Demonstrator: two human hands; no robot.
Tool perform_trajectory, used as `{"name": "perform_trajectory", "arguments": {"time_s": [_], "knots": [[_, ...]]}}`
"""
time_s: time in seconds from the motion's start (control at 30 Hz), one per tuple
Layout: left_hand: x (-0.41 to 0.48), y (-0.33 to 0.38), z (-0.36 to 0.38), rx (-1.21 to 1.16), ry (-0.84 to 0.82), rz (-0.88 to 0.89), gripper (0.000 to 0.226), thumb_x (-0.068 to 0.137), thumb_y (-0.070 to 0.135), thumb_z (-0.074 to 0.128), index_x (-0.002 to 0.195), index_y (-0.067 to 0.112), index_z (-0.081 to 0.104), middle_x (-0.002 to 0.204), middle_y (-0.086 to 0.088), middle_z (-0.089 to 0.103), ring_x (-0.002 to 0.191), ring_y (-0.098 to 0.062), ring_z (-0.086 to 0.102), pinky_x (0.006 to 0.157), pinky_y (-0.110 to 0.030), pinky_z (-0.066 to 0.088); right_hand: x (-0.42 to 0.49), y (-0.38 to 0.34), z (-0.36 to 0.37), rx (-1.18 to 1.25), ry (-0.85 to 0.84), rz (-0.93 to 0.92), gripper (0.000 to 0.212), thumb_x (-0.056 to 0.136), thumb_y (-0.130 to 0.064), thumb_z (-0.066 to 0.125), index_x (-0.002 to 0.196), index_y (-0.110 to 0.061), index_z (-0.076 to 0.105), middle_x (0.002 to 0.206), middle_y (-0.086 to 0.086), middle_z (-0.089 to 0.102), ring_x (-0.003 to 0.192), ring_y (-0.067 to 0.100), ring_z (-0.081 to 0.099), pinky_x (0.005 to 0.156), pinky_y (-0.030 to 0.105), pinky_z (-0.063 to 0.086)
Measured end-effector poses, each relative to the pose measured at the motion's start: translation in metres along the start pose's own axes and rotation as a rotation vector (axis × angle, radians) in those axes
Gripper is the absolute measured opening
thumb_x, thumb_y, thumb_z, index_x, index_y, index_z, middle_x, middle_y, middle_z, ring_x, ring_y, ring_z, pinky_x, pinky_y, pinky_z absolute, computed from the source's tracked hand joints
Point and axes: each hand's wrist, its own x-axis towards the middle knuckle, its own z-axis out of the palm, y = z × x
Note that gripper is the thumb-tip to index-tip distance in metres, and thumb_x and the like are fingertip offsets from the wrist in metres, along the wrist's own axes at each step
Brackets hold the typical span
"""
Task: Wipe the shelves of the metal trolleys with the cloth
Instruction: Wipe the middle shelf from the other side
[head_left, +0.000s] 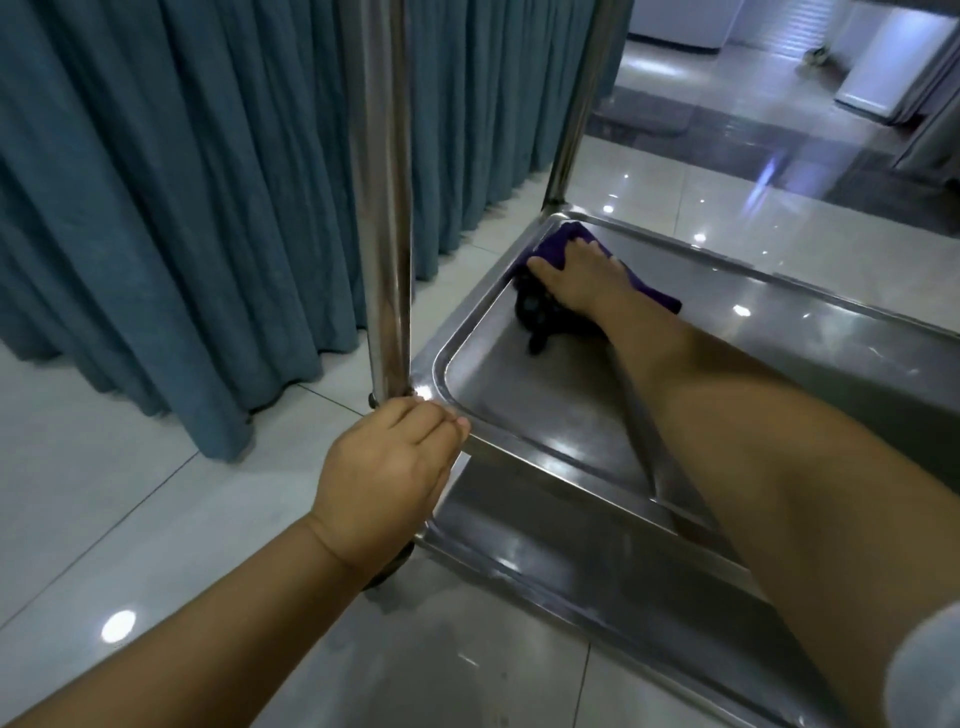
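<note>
A low shelf of a shiny metal trolley fills the middle of the view. My right hand lies flat on a purple cloth, pressing it onto the shelf near its far left corner. The palm covers most of the cloth. My left hand grips the shelf's near left corner, just below an upright trolley post. A second shelf edge shows below the first.
A teal curtain hangs to the floor on the left, close behind the trolley. A second post rises at the far corner. A black wheel sits under the near corner. Glossy tiled floor surrounds the trolley.
</note>
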Motion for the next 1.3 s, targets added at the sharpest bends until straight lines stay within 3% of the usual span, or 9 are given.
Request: {"name": "perform_trajectory", "arguments": {"time_s": [0.17, 0.33, 0.5, 0.63, 0.73, 0.83, 0.9, 1.03, 1.3], "knots": [[0.000, -0.001, 0.001, 0.010, 0.021, -0.006, 0.024, 0.089, 0.017, 0.052, 0.094, 0.013, 0.075, 0.088, -0.003, 0.071, 0.080, -0.022, 0.067, 0.076, -0.025, 0.049, -0.018, -0.001, -0.002, 0.001, -0.038, -0.183, 0.057, 0.098, -0.053, 0.035, 0.132, -0.008, 0.046, 0.135, 0.010, 0.048, 0.126, 0.029, 0.043, 0.103, 0.041, 0.031], [-0.002, 0.000, 0.003, -0.019, 0.094, -0.024, 0.022, 0.092, 0.018, 0.056, 0.089, 0.010, 0.076, 0.087, -0.005, 0.071, 0.080, -0.022, 0.067, 0.081, -0.025, 0.044, -0.087, -0.021, 0.000, -0.019, -0.184, -0.509, 0.066, 0.098, -0.046, 0.042, 0.152, -0.014, 0.021, 0.160, 0.000, 0.013, 0.147, 0.013, 0.008, 0.117, 0.030, 0.003], [-0.004, -0.001, 0.007, -0.019, 0.102, -0.023, 0.021, 0.093, 0.019, 0.057, 0.090, 0.009, 0.076, 0.088, -0.006, 0.071, 0.083, -0.022, 0.068, 0.084, -0.027, 0.047, -0.122, -0.024, 0.002, 0.086, -0.269, -0.787, 0.057, 0.097, -0.038, 0.050, 0.149, -0.021, 0.032, 0.159, -0.006, 0.015, 0.145, 0.003, 0.002, 0.118, 0.024, -0.002], [-0.002, -0.004, 0.008, -0.008, 0.110, 0.001, 0.020, 0.091, 0.021, 0.060, 0.086, 0.010, 0.076, 0.086, -0.004, 0.071, 0.081, -0.021, 0.067, 0.081, -0.027, 0.047, -0.101, -0.026, -0.001, 0.015, -0.236, -0.726, 0.065, 0.098, -0.042, 0.047, 0.152, -0.021, 0.019, 0.160, -0.010, 0.008, 0.139, -0.006, 0.002, 0.113, 0.016, -0.004], [-0.003, -0.005, 0.011, -0.002, 0.132, -0.006, 0.017, 0.090, 0.023, 0.063, 0.088, 0.012, 0.076, 0.086, -0.003, 0.071, 0.081, -0.021, 0.067, 0.086, -0.026, 0.046, -0.061, -0.026, -0.002, -0.002, -0.181, -0.588, 0.070, 0.098, -0.044, 0.046, 0.154, -0.017, 0.013, 0.161, -0.001, 0.012, 0.145, 0.009, 0.012, 0.113, 0.020, 0.003], [-0.005, -0.006, 0.015, 0.014, 0.147, 0.005, 0.016, 0.090, 0.022, 0.063, 0.090, 0.012, 0.076, 0.088, -0.004, 0.072, 0.081, -0.021, 0.067, 0.097, -0.022, 0.038, -0.014, -0.021, -0.004, 0.030, -0.171, -0.461, 0.061, 0.098, -0.042, 0.046, 0.148, -0.012, 0.028, 0.153, 0.009, 0.031, 0.138, 0.024, 0.032, 0.113, 0.030, 0.018], [-0.006, -0.006, 0.017, 0.010, 0.162, -0.003, 0.017, 0.090, 0.021, 0.063, 0.088, 0.011, 0.077, 0.088, -0.005, 0.072, 0.080, -0.021, 0.068, 0.098, -0.024, 0.040, 0.016, -0.018, -0.004, 0.113, -0.126, -0.402, 0.042, 0.097, -0.041, 0.048, 0.125, -0.010, 0.046, 0.123, 0.014, 0.052, 0.107, 0.026, 0.051, 0.103, 0.041, 0.038], [-0.008, -0.006, 0.021, 0.006, 0.175, -0.020, 0.017, 0.092, 0.022, 0.064, 0.088, 0.012, 0.077, 0.088, -0.004, 0.072, 0.080, -0.020, 0.068, 0.097, -0.025, 0.043, 0.050, -0.023, 0.000, 0.158, -0.066, -0.279, 0.038, 0.092, -0.047, 0.050, 0.107, -0.012, 0.051, 0.105, 0.011, 0.055, 0.095, 0.028, 0.054, 0.087, 0.039, 0.044], [-0.006, -0.005, 0.018, -0.056, 0.182, -0.055, 0.020, 0.093, 0.021, 0.062, 0.081, 0.012, 0.075, 0.085, -0.002, 0.071, 0.076, -0.022, 0.066, 0.084, -0.026, 0.050, -0.050, -0.058, 0.016, 0.089, -0.070, -0.575, 0.042, 0.087, -0.055, 0.048, 0.112, -0.021, 0.050, 0.109, -0.003, 0.053, 0.100, 0.017, 0.051, 0.091, 0.035, 0.041]]}}
